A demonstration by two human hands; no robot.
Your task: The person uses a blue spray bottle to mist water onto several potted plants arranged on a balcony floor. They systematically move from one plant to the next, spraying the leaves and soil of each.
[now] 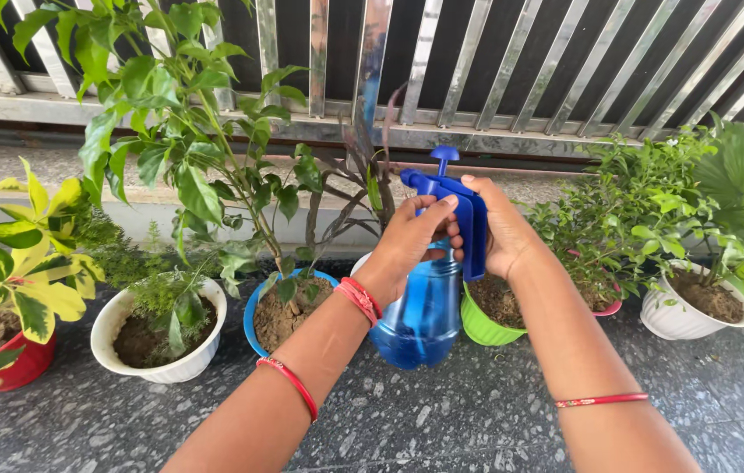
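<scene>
A blue plastic pump spray bottle (424,320) hangs in the air at the middle of the head view, above the grey stone floor. My right hand (499,232) is wrapped around its dark blue handle and trigger. My left hand (407,236) grips the front of the blue sprayer head, fingers pinched near the nozzle. The round pump knob sticks up between both hands. Red bangles and threads sit on both wrists.
Potted plants stand in a row behind the bottle: a red pot (17,368) at left, a white pot (162,363), a blue pot (258,302), a green pot (481,328), a pink pot (610,307), a white pot (683,320) at right. A metal railing (407,61) runs behind.
</scene>
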